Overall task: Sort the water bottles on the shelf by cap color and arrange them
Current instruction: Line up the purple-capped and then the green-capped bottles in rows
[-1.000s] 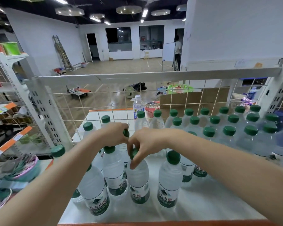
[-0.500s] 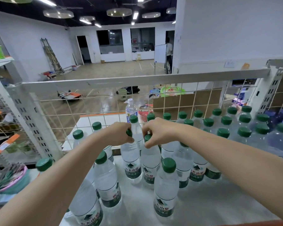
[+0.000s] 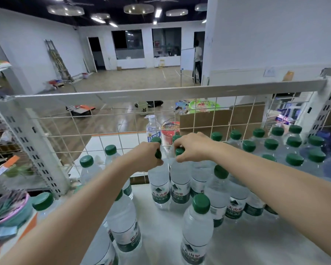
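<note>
Two clear plastic green-capped water bottles [image 3: 159, 185] [image 3: 180, 183] upright side by side mid-shelf, on the white shelf board [image 3: 237, 243]. Pinched at the caps: left hand [image 3: 145, 156] on the left one, right hand [image 3: 192, 148] on the other. Behind, white wire mesh back [image 3: 122, 129].

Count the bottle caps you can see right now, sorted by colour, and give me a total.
Green caps: 23, a few partly hidden, including one gripped in the left hand and one in the right hand
White caps: 1, behind the wire mesh
Total: 24; the arms may hide more.
</note>
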### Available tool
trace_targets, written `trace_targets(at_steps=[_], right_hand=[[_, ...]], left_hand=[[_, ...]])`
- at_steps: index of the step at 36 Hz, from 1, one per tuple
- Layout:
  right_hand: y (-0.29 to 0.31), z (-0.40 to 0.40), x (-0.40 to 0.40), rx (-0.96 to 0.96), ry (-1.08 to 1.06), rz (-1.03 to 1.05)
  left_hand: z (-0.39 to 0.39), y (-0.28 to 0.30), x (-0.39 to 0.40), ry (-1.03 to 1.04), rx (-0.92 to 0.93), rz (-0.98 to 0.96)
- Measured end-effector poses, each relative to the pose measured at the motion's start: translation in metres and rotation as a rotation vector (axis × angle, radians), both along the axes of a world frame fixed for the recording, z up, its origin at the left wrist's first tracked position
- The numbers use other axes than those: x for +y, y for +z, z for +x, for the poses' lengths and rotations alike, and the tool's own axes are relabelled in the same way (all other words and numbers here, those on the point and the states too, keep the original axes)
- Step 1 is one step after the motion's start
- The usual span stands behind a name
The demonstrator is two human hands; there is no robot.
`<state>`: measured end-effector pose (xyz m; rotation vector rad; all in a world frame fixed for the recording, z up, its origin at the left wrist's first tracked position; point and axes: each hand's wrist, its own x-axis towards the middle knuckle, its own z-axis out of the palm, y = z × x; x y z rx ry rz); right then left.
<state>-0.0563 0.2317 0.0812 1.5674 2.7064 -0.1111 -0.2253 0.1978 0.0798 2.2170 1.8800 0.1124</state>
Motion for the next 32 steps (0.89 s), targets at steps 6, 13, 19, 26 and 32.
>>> trace_targets(at_steps=[6,13,19,26,32], right_hand=[[-0.003,0.000,0.004,0.015,-0.006,0.015],[-0.002,-0.006,-0.002,0.028,-0.045,0.013],[0.002,-0.007,-0.006,0.014,-0.063,-0.048],[-0.001,-0.010,-0.011,0.014,-0.103,-0.044],[-0.003,-0.008,-0.015,0.013,-0.145,0.040]], left_hand=[[-0.002,-0.002,0.007,0.000,0.046,-0.034],[0.001,0.000,0.010,-0.043,0.090,-0.051],[0.003,0.002,0.009,-0.075,0.135,-0.052],[0.003,-0.003,0.007,-0.070,0.163,-0.005],[-0.001,-0.006,0.000,0.017,0.022,0.012]])
